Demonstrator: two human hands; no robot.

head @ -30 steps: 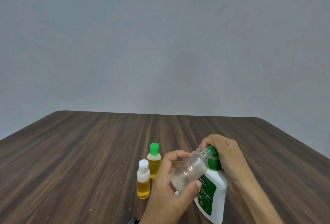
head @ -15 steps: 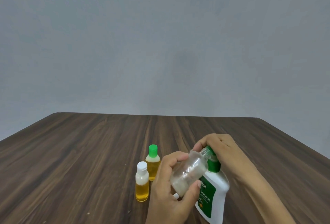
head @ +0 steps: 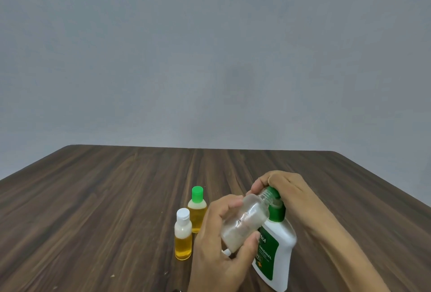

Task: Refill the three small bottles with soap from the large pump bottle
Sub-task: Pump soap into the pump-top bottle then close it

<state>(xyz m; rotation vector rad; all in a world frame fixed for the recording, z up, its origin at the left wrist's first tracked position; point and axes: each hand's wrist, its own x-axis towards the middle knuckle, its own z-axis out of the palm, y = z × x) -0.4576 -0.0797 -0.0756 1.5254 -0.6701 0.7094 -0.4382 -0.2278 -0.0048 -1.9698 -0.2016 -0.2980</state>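
While two of the small bottles are already standing capped and holding amber soap, the third one is only now being dealt with. The white-capped bottle (head: 183, 234) and the green-capped bottle (head: 197, 209) are sitting upright on the table (head: 93, 198), just to the left of the large pump bottle (head: 274, 248), the white-capped one nearer the camera and the two nearly touching. The left hand (head: 219, 240) is wrapping its grip around the clear bottle (head: 245, 219), thumb under the base and fingers over the side, tilting it so that its open threaded neck is pointing up at the pump head. The right hand (head: 285, 189) is closing over the green pump top, its grip clenched on it, and the nozzle itself is hidden beneath the fingers. The clear bottle is looking almost empty, with only a pale film or residue along its lower wall; whether soap is flowing into it at this instant cannot be told. Judging from this, roughly two thirds of the work is finished: what is remaining is pumping this last bottle full, then capping it. A small white piece, possibly its cap, is showing just below the left hand.
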